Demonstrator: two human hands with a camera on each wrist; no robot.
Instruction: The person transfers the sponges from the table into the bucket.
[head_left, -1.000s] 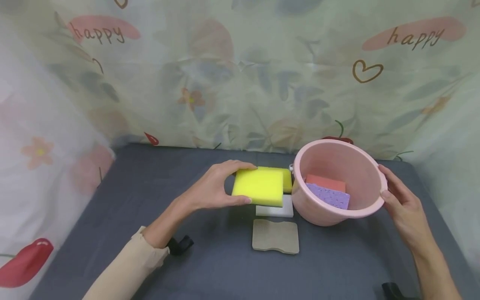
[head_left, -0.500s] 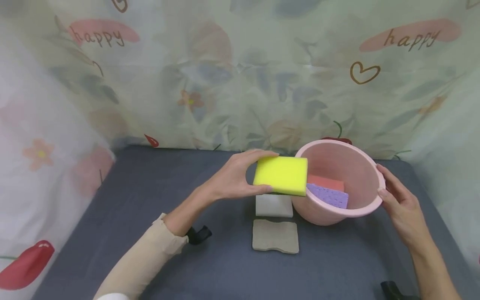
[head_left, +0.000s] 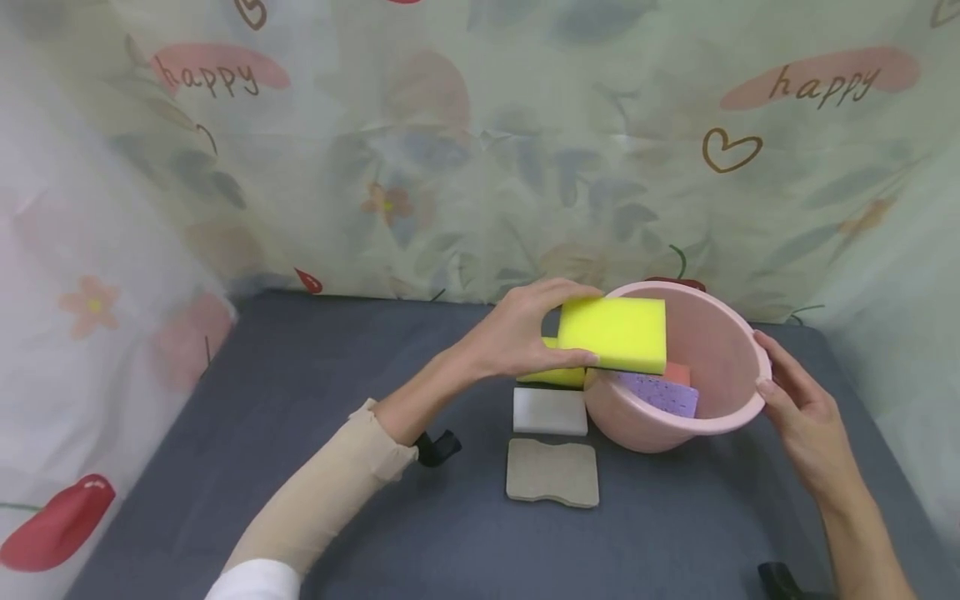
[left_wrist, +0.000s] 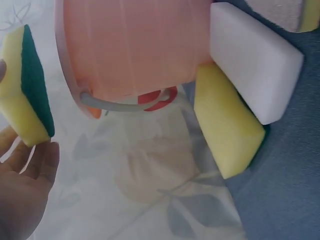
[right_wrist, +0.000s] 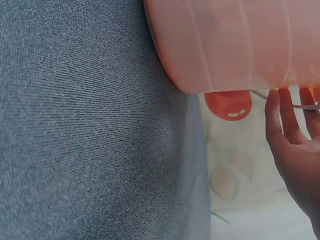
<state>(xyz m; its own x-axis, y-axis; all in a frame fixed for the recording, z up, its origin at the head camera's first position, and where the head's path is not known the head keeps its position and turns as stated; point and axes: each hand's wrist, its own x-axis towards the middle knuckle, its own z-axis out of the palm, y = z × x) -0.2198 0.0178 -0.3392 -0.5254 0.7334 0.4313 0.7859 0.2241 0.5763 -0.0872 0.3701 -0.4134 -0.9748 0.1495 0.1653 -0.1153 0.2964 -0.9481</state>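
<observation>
In pink bucket, purple sponge, red block, left hand pinching yellow sponge, right hand gripping rim

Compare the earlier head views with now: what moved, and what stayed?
The left hand carried a yellow sponge rightward and higher in the head view, covering more of the bucket. Neither hand took or released anything. The right hand kept its grip on the bucket; the purple sponge and red sponge inside, the white sponge and grey sponge outside, stayed put.
</observation>
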